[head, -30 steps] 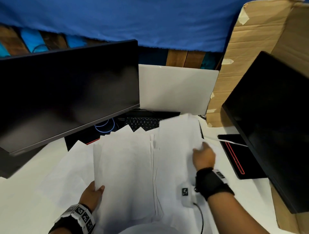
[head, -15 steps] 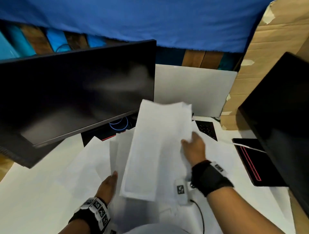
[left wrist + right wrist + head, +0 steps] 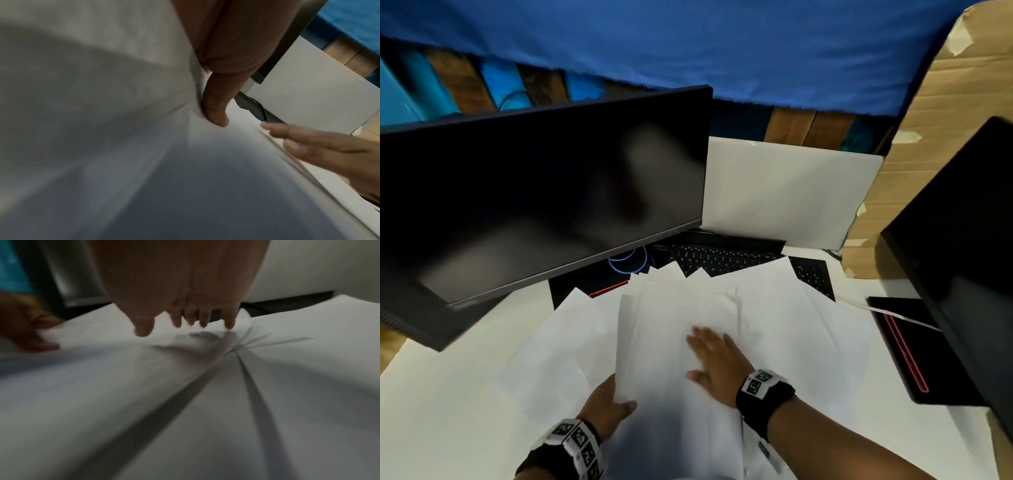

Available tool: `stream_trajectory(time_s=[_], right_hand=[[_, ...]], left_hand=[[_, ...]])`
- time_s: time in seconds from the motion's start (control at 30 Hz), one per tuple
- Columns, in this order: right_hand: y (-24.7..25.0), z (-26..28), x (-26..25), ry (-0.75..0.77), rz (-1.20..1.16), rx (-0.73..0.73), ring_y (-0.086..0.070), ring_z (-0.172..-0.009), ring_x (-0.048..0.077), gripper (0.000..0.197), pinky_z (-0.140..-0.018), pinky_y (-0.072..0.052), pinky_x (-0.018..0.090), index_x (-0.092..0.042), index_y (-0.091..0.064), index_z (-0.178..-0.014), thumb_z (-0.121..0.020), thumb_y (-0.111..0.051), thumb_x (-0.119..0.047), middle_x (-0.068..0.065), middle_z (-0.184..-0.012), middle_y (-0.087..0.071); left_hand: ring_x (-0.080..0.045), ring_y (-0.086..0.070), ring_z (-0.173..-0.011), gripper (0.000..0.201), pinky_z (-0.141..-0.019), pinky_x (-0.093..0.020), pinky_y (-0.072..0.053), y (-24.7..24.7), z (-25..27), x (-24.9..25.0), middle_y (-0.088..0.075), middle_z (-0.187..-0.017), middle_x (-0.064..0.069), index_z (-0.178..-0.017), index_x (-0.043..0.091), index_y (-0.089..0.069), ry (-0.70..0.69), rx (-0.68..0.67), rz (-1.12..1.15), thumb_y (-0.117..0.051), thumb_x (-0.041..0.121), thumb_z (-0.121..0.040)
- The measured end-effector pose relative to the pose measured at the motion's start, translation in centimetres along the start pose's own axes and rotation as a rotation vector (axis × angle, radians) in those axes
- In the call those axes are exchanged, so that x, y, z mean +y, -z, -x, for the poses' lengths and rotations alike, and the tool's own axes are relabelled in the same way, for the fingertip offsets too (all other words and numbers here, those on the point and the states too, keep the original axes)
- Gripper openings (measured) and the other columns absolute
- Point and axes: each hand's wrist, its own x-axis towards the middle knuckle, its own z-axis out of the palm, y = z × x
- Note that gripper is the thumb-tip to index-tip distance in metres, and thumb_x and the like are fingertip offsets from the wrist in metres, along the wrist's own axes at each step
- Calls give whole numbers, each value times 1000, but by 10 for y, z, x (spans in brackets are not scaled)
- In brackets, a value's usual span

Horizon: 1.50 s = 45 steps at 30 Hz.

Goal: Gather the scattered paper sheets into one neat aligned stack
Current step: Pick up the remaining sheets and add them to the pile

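A loose pile of white paper sheets (image 3: 756, 315) lies fanned over the white desk in front of me, corners sticking out at the far side. My left hand (image 3: 609, 401) grips the near left edge of the top sheets (image 3: 144, 162), thumb (image 3: 216, 104) on top. My right hand (image 3: 714, 359) lies flat with spread fingers on the top sheet (image 3: 185, 386), pressing it down. More sheets (image 3: 558, 339) stick out to the left beneath the pile.
A dark monitor (image 3: 534, 192) overhangs the desk on the left, another monitor (image 3: 962, 260) stands at the right. A black keyboard (image 3: 722, 257) lies partly under the far sheets. A black pad with a red line (image 3: 907, 346) sits right; cardboard (image 3: 928, 137) behind.
The sheet my right hand held up has come down onto the pile. That hand let go and now lies flat on it. My left hand still holds the left edge.
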Motion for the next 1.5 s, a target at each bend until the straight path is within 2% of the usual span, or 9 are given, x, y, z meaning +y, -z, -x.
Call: stream_trajectory(time_s=[0.13, 0.37, 0.5, 0.7, 0.93, 1.03, 1.13, 1.33, 1.5], right_hand=[[-8, -13, 27, -72, 52, -70, 9, -149, 18, 111, -120, 1, 48, -24, 0, -152, -57, 22, -76, -5, -158, 17], [13, -17, 88, -370, 82, -96, 12, -148, 17, 120, -117, -3, 54, -25, 11, -150, -43, 36, -72, -12, -153, 28], [24, 0, 103, -548, 23, 148, 2, -149, 21, 69, -117, -7, 52, -18, -3, -152, -95, -11, -55, 1, -161, 9], [25, 58, 144, -1203, -302, 381, -25, -141, 30, 92, -107, -26, 61, -18, -15, -150, -79, -59, -56, 9, -155, -25], [18, 79, 163, -1118, -575, 205, -51, -121, 34, 98, -101, -41, 49, -15, -39, -132, -54, -81, -55, 10, -134, -53], [21, 78, 154, -1097, -650, 130, -55, -119, 32, 76, -103, -43, 41, -5, -52, -129, -70, -76, -46, 14, -133, -57], [29, 81, 133, -1140, -569, 127, -49, -127, 31, 56, -109, -36, 38, -5, -49, -133, -92, -46, -43, 14, -140, -50], [24, 96, 89, -1064, -286, 134, -44, -124, 30, 40, -101, -33, 52, -22, -56, -122, -90, -39, -39, 5, -131, -52], [34, 103, 124, -1230, -217, 344, -39, -116, 24, 31, -99, -33, 42, -24, -54, -123, -94, -43, -26, 7, -129, -39]], left_hand=[[-26, -64, -105, 78, -92, -36, -49, 2, -6, -9, -70, -110, -8, -117, 16, -55, -20, -30, 8, -65, 41, -44], [-23, -64, -103, 75, -82, -22, -46, 4, -4, -6, -71, -107, -4, -114, 19, -58, -10, -42, -22, -65, 41, -43], [-22, -63, -104, 62, -85, -27, -46, 5, -2, -2, -70, -107, -4, -108, 25, -57, 7, -36, -7, -68, 33, -48], [-28, -65, -98, 67, -88, -35, -48, 5, 1, -7, -71, -104, -13, -108, 18, -58, 23, 36, 77, -72, 32, -44], [-30, -62, -97, 70, -90, -37, -45, 0, 2, -4, -67, -107, -23, -117, -1, -56, 65, 103, 153, -69, 16, -50], [-34, -62, -102, 84, -95, -43, -45, 0, -1, -8, -67, -108, -23, -115, 2, -57, 82, 118, 178, -76, 28, -37], [-36, -61, -106, 85, -97, -46, -45, 1, -3, -15, -67, -109, -21, -115, 3, -57, 105, 140, 180, -75, 30, -37], [-35, -59, -106, 75, -96, -41, -43, 3, 1, -9, -64, -114, -22, -121, 0, -55, 124, 175, 125, -67, 21, -50], [-29, -55, -98, 73, -92, -40, -41, 4, 7, -6, -63, -110, -21, -120, -2, -55, 123, 184, 101, -64, 18, -50]])
